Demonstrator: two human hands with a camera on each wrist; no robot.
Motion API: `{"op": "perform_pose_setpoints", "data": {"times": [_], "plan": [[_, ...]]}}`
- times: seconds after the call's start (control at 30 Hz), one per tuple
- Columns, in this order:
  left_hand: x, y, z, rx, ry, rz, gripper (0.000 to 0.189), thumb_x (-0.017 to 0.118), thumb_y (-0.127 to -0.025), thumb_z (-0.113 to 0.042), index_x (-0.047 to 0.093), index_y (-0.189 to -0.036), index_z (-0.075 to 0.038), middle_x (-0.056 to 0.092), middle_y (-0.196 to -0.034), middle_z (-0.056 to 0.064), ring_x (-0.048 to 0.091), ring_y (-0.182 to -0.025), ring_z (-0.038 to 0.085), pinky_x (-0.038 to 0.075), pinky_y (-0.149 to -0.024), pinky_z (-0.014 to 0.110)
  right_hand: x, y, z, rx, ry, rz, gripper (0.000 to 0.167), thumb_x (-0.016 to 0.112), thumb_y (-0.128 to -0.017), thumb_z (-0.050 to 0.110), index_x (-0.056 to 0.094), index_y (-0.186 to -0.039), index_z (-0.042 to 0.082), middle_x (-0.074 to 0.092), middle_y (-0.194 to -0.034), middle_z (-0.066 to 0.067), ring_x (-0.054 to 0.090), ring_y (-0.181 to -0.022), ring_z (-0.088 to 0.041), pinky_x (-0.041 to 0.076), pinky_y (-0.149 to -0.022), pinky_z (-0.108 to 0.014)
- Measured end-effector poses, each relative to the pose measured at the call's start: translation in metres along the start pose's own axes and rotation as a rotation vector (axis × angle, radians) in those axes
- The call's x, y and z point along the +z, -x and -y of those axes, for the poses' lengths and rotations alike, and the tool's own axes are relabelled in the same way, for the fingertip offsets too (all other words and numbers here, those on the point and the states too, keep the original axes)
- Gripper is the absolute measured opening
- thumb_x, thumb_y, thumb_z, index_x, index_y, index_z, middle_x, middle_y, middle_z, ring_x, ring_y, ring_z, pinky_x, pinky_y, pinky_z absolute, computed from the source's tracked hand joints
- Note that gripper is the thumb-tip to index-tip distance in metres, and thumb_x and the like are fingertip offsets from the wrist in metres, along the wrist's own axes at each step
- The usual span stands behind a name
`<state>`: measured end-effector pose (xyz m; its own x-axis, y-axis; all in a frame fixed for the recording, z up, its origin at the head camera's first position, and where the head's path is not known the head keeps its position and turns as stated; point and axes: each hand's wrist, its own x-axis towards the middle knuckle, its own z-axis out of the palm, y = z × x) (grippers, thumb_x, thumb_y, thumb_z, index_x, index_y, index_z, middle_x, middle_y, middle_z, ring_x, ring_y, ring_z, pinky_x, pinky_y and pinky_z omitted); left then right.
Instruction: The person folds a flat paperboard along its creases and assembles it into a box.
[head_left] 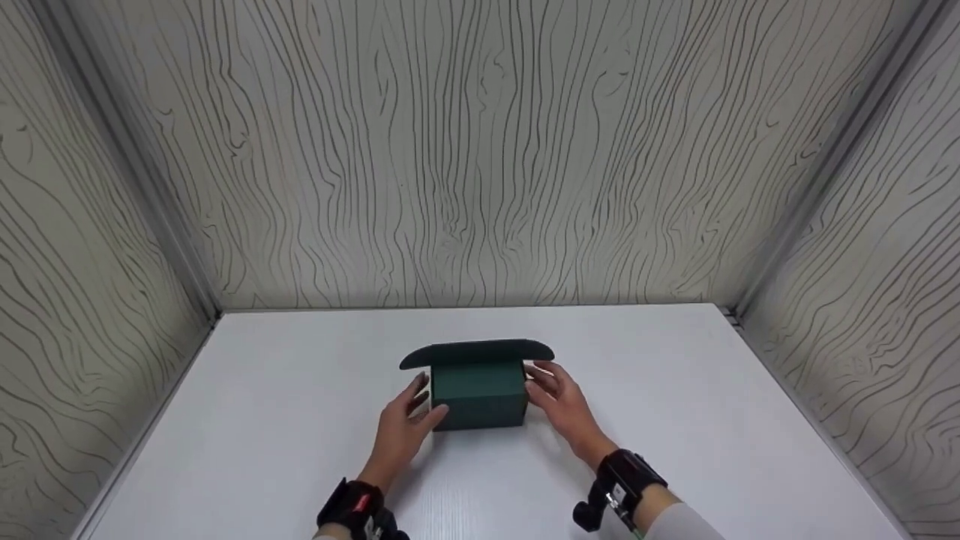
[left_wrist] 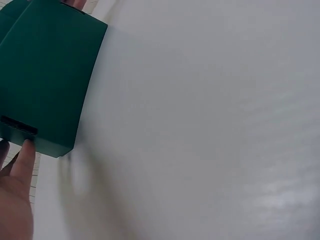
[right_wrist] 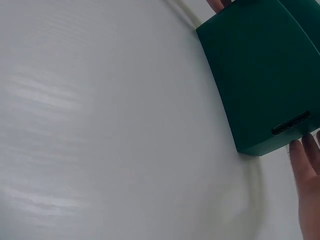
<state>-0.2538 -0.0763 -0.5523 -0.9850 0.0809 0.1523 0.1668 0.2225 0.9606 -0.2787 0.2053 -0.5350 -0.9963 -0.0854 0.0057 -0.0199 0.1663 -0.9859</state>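
A dark green cardboard box (head_left: 480,409) with a raised, round-cornered lid flap (head_left: 478,351) is on the white table between both hands. My left hand (head_left: 401,427) is at its left end; in the left wrist view the thumb (left_wrist: 26,155) touches the end panel just below a dark slot (left_wrist: 18,125). The right hand (head_left: 566,405) is at the opposite end, its fingers fairly straight. In the right wrist view, fingertips (right_wrist: 297,150) touch that end panel beside a matching slot (right_wrist: 291,123). The box's inside is hidden.
The white tabletop (head_left: 285,375) extends around the box. Pale panels with a wood-line pattern (head_left: 465,150) close it in at the back and on both sides. Each wrist wears a black strapped device, such as the right band (head_left: 628,480).
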Motion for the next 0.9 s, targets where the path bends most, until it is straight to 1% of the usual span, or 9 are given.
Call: {"op": "perform_pose_setpoints", "data": {"times": [0.07, 0.1, 0.23, 0.3, 0.4, 0.53, 0.63, 0.77, 0.9], "plan": [[-0.002, 0.001, 0.0, -0.014, 0.039, -0.032, 0.081, 0.073, -0.09, -0.03, 0.031, -0.154, -0.003, 0.041, -0.155, 0.02, 0.047, -0.139, 0.038, 0.045, -0.108, 0.043, 0.0, 0.0, 0.001, -0.012, 0.039, -0.05, 0.063, 0.067, -0.094, 0.031, 0.04, -0.147, 0.008, 0.051, -0.149, -0.014, 0.051, -0.136, -0.029, 0.05, -0.105, -0.041], [-0.003, 0.001, -0.001, -0.025, 0.052, -0.056, 0.082, 0.073, -0.09, -0.03, 0.029, -0.154, -0.004, 0.041, -0.155, 0.019, 0.046, -0.139, 0.037, 0.044, -0.109, 0.044, 0.0, -0.001, 0.002, -0.013, 0.062, -0.077, 0.064, 0.068, -0.094, 0.03, 0.039, -0.147, 0.008, 0.052, -0.148, -0.013, 0.052, -0.134, -0.028, 0.049, -0.106, -0.042], [-0.008, -0.001, -0.005, -0.044, 0.056, -0.173, 0.084, 0.075, -0.087, -0.034, 0.031, -0.154, -0.008, 0.043, -0.154, 0.016, 0.047, -0.139, 0.033, 0.043, -0.111, 0.045, -0.001, -0.003, 0.008, 0.004, 0.141, -0.181, 0.07, 0.07, -0.093, 0.029, 0.034, -0.15, 0.011, 0.05, -0.15, -0.012, 0.052, -0.134, -0.027, 0.047, -0.107, -0.045], [-0.009, -0.004, -0.007, -0.037, 0.038, -0.221, 0.082, 0.076, -0.086, -0.035, 0.034, -0.152, -0.011, 0.045, -0.153, 0.012, 0.048, -0.139, 0.03, 0.043, -0.111, 0.043, -0.002, -0.005, 0.012, 0.009, 0.169, -0.219, 0.069, 0.069, -0.093, 0.028, 0.033, -0.15, 0.013, 0.047, -0.151, -0.012, 0.051, -0.134, -0.026, 0.047, -0.108, -0.046], [-0.007, -0.006, -0.013, -0.008, 0.032, -0.264, 0.077, 0.077, -0.086, -0.032, 0.039, -0.15, -0.012, 0.047, -0.152, 0.01, 0.049, -0.138, 0.028, 0.043, -0.111, 0.042, -0.002, -0.007, 0.018, -0.036, 0.208, -0.252, 0.063, 0.067, -0.095, 0.024, 0.037, -0.149, 0.013, 0.048, -0.151, -0.012, 0.052, -0.134, -0.027, 0.047, -0.108, -0.047], [-0.001, -0.01, -0.022, 0.049, 0.025, -0.284, 0.072, 0.078, -0.086, -0.024, 0.043, -0.147, -0.009, 0.049, -0.15, 0.012, 0.049, -0.138, 0.029, 0.042, -0.112, 0.041, -0.002, -0.01, 0.025, -0.142, 0.242, -0.253, 0.053, 0.064, -0.097, 0.017, 0.045, -0.146, 0.01, 0.054, -0.146, -0.013, 0.056, -0.13, -0.028, 0.048, -0.106, -0.046], [0.002, -0.012, -0.026, 0.08, 0.0, -0.29, 0.071, 0.078, -0.085, -0.019, 0.045, -0.146, -0.006, 0.05, -0.149, 0.014, 0.049, -0.138, 0.03, 0.041, -0.112, 0.039, -0.001, -0.011, 0.03, -0.198, 0.251, -0.243, 0.048, 0.063, -0.097, 0.013, 0.05, -0.143, 0.01, 0.057, -0.142, -0.014, 0.058, -0.127, -0.028, 0.048, -0.106, -0.047], [0.003, -0.013, -0.026, 0.094, -0.037, -0.3, 0.069, 0.079, -0.083, -0.011, 0.046, -0.144, -0.004, 0.05, -0.148, 0.015, 0.047, -0.139, 0.03, 0.042, -0.111, 0.038, -0.001, -0.01, 0.031, -0.229, 0.298, -0.239, 0.044, 0.062, -0.097, 0.012, 0.054, -0.14, 0.01, 0.06, -0.139, -0.012, 0.058, -0.128, -0.027, 0.047, -0.107, -0.047], [0.002, -0.014, -0.026, 0.096, -0.051, -0.303, 0.069, 0.078, -0.083, -0.006, 0.047, -0.144, -0.004, 0.05, -0.149, 0.015, 0.045, -0.141, 0.029, 0.044, -0.11, 0.037, -0.001, -0.009, 0.031, -0.235, 0.33, -0.239, 0.044, 0.063, -0.097, 0.013, 0.055, -0.14, 0.009, 0.06, -0.14, -0.009, 0.055, -0.133, -0.025, 0.045, -0.109, -0.043]]}}
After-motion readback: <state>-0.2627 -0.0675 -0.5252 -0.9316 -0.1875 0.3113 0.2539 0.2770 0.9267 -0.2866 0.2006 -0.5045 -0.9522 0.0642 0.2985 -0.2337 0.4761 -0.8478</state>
